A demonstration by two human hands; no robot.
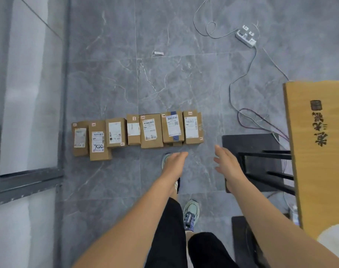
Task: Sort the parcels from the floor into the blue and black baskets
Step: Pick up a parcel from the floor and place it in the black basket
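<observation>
Because no parcel has been lifted yet, both arms stretch forward and down toward a row of parcels (151, 132) on the grey marbled floor (116, 78). The left hand (174, 161) hovers on the person's side of the row, near its right end. Its fingers are straight and together, and it holds nothing. The right hand (225, 161) hangs just past the row's right end with fingers loosely spread, also empty. Neither hand touches a box. They seem aimed at the rightmost parcel (192, 128), perhaps to take it from both sides, though that is a guess.

Seven brown cardboard boxes make up the row, lying side by side and close together. Each lies face up with a white shipping label. One box near the right end carries a blue tape strip, and one near the left end bears handwritten digits. They look rigid and easy to grip.

Right of the row stand a black metal frame (267, 161) and a wooden board (319, 171) with printed characters. Beyond the row lies a white power strip (246, 36) with trailing cables. No basket is in view.
</observation>
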